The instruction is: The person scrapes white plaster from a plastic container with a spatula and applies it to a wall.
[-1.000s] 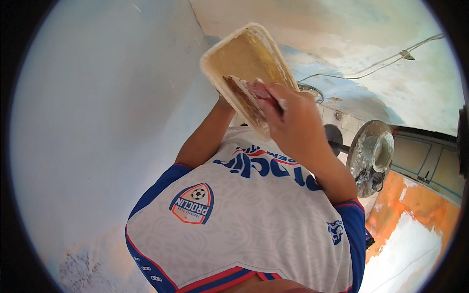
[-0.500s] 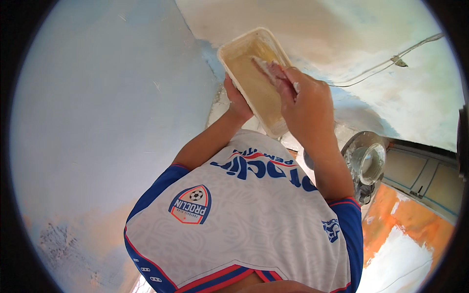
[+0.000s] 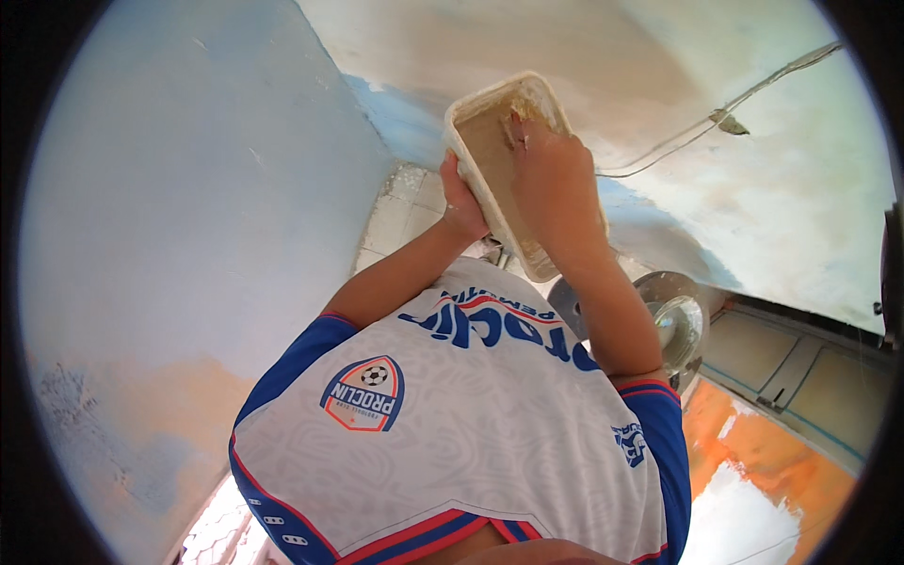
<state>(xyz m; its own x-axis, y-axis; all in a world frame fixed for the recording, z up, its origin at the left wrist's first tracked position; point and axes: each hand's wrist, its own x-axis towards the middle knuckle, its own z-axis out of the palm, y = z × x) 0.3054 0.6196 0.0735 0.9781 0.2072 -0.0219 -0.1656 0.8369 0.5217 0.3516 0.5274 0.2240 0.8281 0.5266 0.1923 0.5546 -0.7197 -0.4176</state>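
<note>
My left hand grips a long cream tray by its left side, with the thumb near the rim. The tray is tilted and holds a beige, paste-like layer, thicker and rougher at its far end. Reaching over the tray's right side, my right hand is closed, its fingertips down inside near the far end. A thin, pale-smeared piece shows at those fingers; its kind is mostly hidden behind the hand.
A bluish wall stands at the left, and a patchy, partly coated wall lies ahead with a loose cable along it. A round object with a pale container sits beyond my right forearm, near a panelled door.
My right hand has gone farther into the tray, and its fingertips have turned toward the far end. The tray appears slightly right and lower as the view has shifted.
</note>
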